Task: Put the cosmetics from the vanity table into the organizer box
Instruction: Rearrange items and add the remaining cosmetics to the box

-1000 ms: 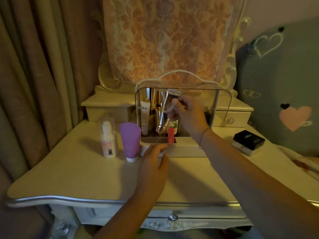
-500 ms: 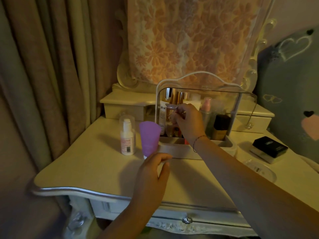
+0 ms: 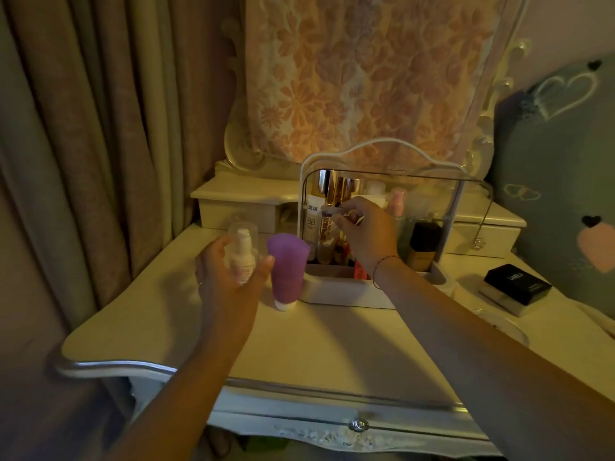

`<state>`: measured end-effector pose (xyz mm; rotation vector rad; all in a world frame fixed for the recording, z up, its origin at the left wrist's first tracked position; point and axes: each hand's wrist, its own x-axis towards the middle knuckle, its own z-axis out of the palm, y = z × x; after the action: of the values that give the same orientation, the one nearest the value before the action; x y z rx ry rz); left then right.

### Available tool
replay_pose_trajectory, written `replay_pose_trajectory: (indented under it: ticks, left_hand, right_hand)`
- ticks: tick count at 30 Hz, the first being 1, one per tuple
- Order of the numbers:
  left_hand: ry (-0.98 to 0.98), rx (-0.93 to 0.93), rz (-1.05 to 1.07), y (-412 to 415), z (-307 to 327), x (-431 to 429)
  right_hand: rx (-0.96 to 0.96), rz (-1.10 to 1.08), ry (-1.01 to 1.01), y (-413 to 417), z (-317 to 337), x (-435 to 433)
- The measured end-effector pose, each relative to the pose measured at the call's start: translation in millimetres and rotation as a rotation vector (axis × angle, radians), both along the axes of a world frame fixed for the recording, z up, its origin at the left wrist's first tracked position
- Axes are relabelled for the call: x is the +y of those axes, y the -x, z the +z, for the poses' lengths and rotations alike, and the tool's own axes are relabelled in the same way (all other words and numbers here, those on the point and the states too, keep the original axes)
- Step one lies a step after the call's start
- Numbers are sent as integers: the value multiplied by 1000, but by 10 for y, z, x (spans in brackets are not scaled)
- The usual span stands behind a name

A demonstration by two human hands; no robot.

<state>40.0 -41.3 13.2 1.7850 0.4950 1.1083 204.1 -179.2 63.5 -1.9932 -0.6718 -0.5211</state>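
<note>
The white organizer box (image 3: pixel 336 291) with a clear lid stands at the back of the vanity table (image 3: pixel 332 341), holding several bottles and tubes. My right hand (image 3: pixel 364 232) reaches inside it and pinches the top of a silver tube (image 3: pixel 329 211). My left hand (image 3: pixel 229 277) curls around a small white bottle with a clear cap (image 3: pixel 241 249) at the table's left. A purple tube (image 3: pixel 287 269) stands cap-down just right of that bottle, against the box. A black compact (image 3: pixel 517 283) lies at the far right.
Small drawers (image 3: pixel 239 207) flank the box under a mirror draped with floral cloth (image 3: pixel 366 78). Curtains (image 3: pixel 83 144) hang at the left. A grey cushion with hearts (image 3: pixel 562 181) leans at the right. A clear round lid (image 3: pixel 502 322) lies near the compact.
My left hand moved from the table in front of the box leftward and up to the small white bottle. My right hand lowered the silver tube into the box. The view shifted left.
</note>
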Motion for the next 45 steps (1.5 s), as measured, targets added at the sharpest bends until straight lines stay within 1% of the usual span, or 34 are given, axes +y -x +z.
replay_pose_trajectory:
  ticks: [5, 6, 10, 13, 15, 17, 18, 19, 21, 23, 24, 26, 29, 33, 34, 36, 38, 40, 42, 45]
  left_hand:
    - [236, 50, -297, -152, -24, 300]
    - [261, 63, -323, -164, -49, 356]
    - [256, 75, -377, -199, -140, 467]
    - [268, 81, -369, -205, -207, 498]
    - [241, 109, -347, -191, -250, 506]
    - [224, 125, -319, -187, -280, 512]
    - [213, 130, -311, -188, -285, 507]
    - [198, 138, -307, -191, -286, 493]
    - [183, 142, -314, -193, -287, 441]
    - [165, 141, -331, -173, -282, 367]
    - [151, 139, -337, -155, -274, 333]
    - [146, 129, -335, -123, -249, 289]
    - [156, 119, -361, -92, -184, 216]
    - [102, 113, -426, -134, -18, -1]
    - [97, 106, -434, -166, 21, -58]
    - [99, 102, -431, -234, 74, -158]
    - [105, 106, -424, -291, 99, -228]
    - [103, 108, -413, -337, 118, -271]
    - [88, 109, -400, -393, 133, -309]
    - [73, 98, -376, -486, 155, -376]
  right_hand:
    - [39, -1, -4, 10, 8, 11]
    - [48, 10, -19, 23, 4, 3]
    - [61, 31, -24, 79, -26, -17]
    - [87, 23, -32, 135, 9, -37]
    - [100, 45, -93, 218, 38, -76]
    - [109, 120, -169, 355, 21, -106]
    - [119, 175, -175, 441, -18, -102]
    - [132, 231, -145, 540, -69, -84]
    - [156, 297, 3, 688, -204, -11]
    - [161, 298, 117, 753, -305, 63]
    - [163, 297, 127, 762, -321, 79]
    - [186, 318, 91, 747, -303, 70]
    - [228, 378, -26, 713, -226, -40]
    - [211, 333, -172, 587, 41, -337]
    - [214, 340, -177, 562, 98, -398]
    - [250, 370, -106, 573, 137, -451]
    - [285, 417, -20, 633, 47, -441]
    - [275, 414, 16, 666, -43, -437]
    - [267, 381, 13, 640, -53, -486]
    - [316, 362, -48, 573, -63, -620]
